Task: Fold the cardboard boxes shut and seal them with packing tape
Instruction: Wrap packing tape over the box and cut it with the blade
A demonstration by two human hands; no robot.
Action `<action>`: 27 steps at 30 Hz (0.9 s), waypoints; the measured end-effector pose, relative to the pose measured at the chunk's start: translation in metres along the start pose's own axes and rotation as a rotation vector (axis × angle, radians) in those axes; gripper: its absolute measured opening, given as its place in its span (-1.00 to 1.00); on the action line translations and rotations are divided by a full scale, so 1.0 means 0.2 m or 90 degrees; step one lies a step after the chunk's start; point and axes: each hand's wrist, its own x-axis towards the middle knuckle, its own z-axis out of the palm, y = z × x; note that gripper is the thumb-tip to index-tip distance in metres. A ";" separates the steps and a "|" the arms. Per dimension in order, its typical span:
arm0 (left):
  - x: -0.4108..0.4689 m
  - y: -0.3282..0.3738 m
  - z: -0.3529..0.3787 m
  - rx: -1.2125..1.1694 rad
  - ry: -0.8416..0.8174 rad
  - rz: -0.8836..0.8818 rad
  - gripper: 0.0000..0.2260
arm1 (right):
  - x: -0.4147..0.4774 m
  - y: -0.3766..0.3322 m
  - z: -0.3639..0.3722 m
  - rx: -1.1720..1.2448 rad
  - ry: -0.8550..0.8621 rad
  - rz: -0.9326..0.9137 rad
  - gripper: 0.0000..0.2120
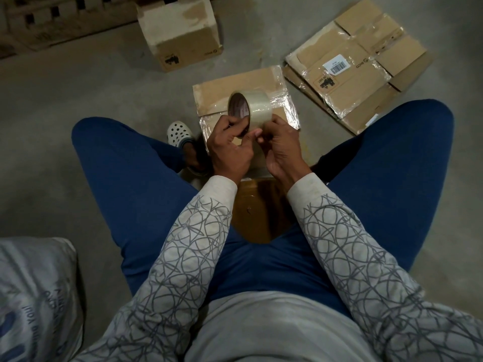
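Your work area is a grey concrete floor under dim light. A weathered wooden pallet lies at its far left edge; a printed grey woven sack occupies its near left corner.

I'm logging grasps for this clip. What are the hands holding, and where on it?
Both hold the tape roll: the left hand grips its lower rim, fingers at the core; the right hand pinches its outer surface.
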 end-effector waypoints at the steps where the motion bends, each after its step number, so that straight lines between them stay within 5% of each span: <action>1: 0.00 0.00 0.00 0.001 0.001 0.005 -0.74 | 0.00 0.00 -0.01 -0.012 -0.006 -0.003 -0.74; 7: 0.02 -0.01 -0.03 -0.021 0.014 -0.038 -0.73 | 0.00 -0.07 -0.06 0.013 -0.128 0.017 -0.85; 27: -0.01 -0.01 0.03 0.019 0.026 -0.034 -0.73 | 0.02 -0.01 0.00 0.120 0.029 0.061 -0.74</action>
